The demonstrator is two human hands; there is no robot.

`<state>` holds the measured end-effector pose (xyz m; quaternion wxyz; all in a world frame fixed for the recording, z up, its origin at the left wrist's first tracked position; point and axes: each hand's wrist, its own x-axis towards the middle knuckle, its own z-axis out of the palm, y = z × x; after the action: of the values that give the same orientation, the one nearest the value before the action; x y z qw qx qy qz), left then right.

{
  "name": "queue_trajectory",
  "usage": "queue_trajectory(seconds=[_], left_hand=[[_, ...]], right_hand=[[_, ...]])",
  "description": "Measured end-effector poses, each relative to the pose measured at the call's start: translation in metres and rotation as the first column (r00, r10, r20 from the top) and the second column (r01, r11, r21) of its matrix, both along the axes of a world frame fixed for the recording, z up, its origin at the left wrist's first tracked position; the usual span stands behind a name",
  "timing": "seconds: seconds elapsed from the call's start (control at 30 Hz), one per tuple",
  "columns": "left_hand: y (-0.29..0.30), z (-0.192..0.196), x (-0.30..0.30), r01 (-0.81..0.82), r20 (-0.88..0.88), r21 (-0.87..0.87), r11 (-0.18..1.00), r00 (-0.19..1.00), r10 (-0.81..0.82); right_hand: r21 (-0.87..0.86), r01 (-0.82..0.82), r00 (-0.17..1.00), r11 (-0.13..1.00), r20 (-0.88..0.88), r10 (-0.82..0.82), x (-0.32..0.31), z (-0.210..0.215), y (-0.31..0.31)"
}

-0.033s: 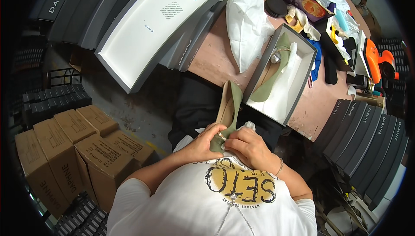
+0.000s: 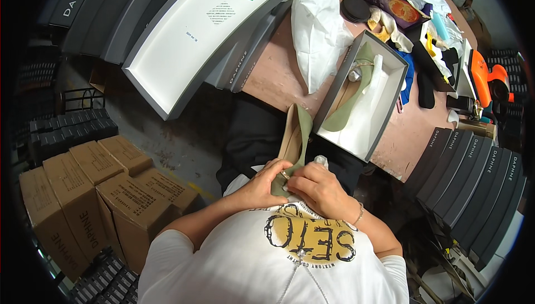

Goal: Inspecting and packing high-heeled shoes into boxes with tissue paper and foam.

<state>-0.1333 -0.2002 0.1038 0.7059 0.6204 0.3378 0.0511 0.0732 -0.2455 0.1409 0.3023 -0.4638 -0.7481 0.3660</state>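
Observation:
A sage-green pointed shoe (image 2: 301, 131) with a tan lining and a sparkling strap is held close to my shirt. My left hand (image 2: 261, 184) is closed around its lower end from the left, thumb and fingers on either side of the strap. From the right, my right hand (image 2: 319, 186) presses pinched fingertips to the shoe beside the strap. A white wad (image 2: 321, 161), cloth or tissue, pokes out past its knuckles. The matching green shoe (image 2: 346, 102) lies beside white tissue paper (image 2: 365, 103) in an open grey shoe box (image 2: 388, 59) on the table edge.
A large white-lined box lid (image 2: 167, 64) rests at left over dark shoe boxes. White paper (image 2: 317, 31) lies on the pinkish table (image 2: 267, 78). Orange tape dispenser (image 2: 480, 78) stands far right. Shoe boxes (image 2: 473, 176) line the right; brown cartons (image 2: 139, 198) are stacked left.
The fingers of my right hand have shifted very slightly against the shoe's strap area. My left hand and the shoe stay in place.

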Motion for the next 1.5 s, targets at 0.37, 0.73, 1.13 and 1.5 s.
queue_trajectory(seconds=[0.37, 0.73, 1.13, 1.5], left_hand=[[-0.007, -0.007, 0.001, 0.004, -0.006, 0.068, 0.998, 1.0, -0.004], [-0.008, -0.002, 0.004, -0.035, -0.029, 0.03, 0.999, 0.999, 0.036], [-0.005, 0.006, 0.003, -0.069, -0.042, 0.012, 0.998, 0.997, 0.069], [-0.003, 0.004, -0.001, -0.071, 0.007, 0.017, 0.997, 0.997, 0.071]], right_hand=[[0.055, -0.067, 0.997, 0.996, 0.049, 0.065, -0.008, -0.004, 0.003], [0.072, -0.121, 0.991, 0.99, 0.068, 0.116, -0.013, -0.002, 0.015], [0.034, -0.071, 0.996, 0.997, 0.054, 0.069, -0.005, 0.004, 0.006], [-0.197, 0.33, 0.926, 0.923, -0.122, -0.357, 0.023, 0.007, 0.015]])
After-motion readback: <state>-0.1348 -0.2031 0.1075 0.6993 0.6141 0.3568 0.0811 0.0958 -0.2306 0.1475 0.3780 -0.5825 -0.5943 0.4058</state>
